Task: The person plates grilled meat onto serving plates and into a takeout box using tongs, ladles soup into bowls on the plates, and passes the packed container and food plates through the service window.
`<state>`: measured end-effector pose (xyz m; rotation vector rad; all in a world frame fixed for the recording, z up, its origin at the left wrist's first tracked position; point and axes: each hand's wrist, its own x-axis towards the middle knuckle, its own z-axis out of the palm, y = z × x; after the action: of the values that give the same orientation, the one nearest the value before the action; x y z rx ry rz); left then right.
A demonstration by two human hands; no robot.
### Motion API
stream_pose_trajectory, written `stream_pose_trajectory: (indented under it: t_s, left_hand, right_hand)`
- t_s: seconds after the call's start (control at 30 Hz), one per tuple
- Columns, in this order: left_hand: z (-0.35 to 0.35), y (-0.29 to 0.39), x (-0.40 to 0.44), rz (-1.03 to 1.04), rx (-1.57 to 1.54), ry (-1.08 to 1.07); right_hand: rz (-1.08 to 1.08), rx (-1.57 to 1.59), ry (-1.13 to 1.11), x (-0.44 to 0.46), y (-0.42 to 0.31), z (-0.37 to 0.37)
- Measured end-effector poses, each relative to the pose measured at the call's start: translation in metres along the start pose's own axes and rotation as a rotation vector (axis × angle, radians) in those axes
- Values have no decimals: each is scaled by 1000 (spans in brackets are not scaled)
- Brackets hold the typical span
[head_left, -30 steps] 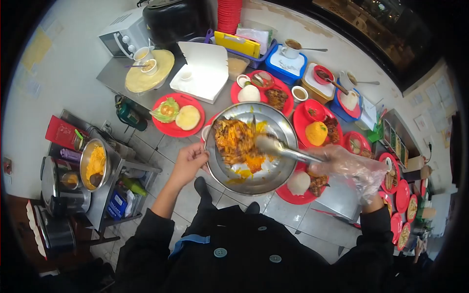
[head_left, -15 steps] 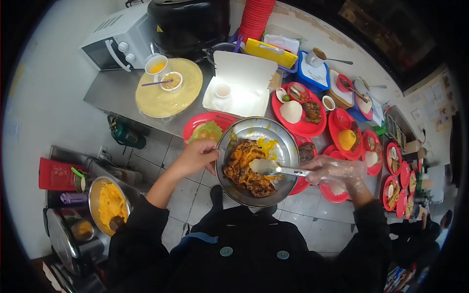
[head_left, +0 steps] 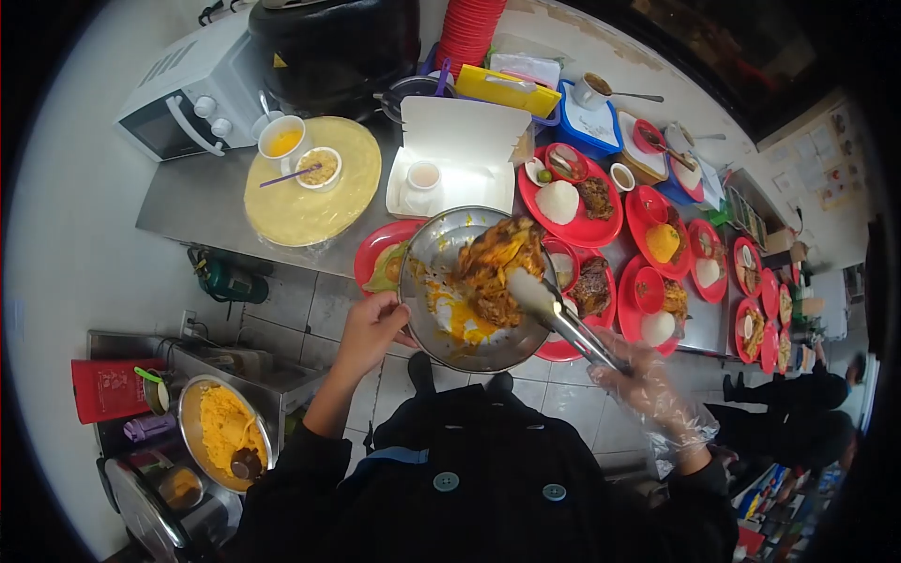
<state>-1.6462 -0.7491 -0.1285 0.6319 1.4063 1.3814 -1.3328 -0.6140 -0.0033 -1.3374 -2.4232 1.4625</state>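
My left hand grips the near-left rim of a round metal bowl, thumb over the edge. In my right hand, covered by a clear plastic glove, is a pair of metal tongs. Their jaws press on a browned piece of grilled meat, probably chicken, over the far right part of the bowl. Yellow-orange sauce is smeared on the bowl's bottom. Just beyond the bowl, a red plate with lettuce is partly hidden. An open white takeout box with a small cup in it stands behind.
Red plates with rice and meat line the steel counter to the right. A round yellow board bears two cups, near a white microwave. At lower left sits a bowl of yellow rice. Another person is at far right.
The tongs have lifted and shifted the meat toward the far right of the bowl, baring sauce underneath. My right hand has moved lower, and the tongs now slant more steeply.
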Motion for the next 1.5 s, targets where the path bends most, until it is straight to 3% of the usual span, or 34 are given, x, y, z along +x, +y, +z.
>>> stream_pose_trajectory:
  t_s: [0.07,0.13,0.33,0.47,0.73,0.8,1.03,1.33,1.5]
  left_hand:
    - [-2,1,2,14,16,10]
    - [-5,-1,5,40,-9,28]
    - [-15,4,0,40,1,95]
    - [-22,-4,-5,107,-26,164]
    - [-25,-20,6,112,-50,230]
    - [-19,-16,2,103,-75,348]
    - [-56,-23,-44,73,-52,397]
    - [-74,-28,-94,24,-54,454]
    - [-74,-30,-94,10,-88,435]
  right_hand:
    - [31,154,35,-2,-3,3]
    - [254,442,-10,-5,-21,5]
    - [175,669,-31,6,-23,25]
    - [146,571,28,13,-26,42]
    - [156,795,-16,6,-22,52]
    - [130,796,-51,10,-22,52]
    - [-22,771,198,55,-29,58]
    - [106,971,335,138,-2,115]
    - [112,870,371,153,-5,133]
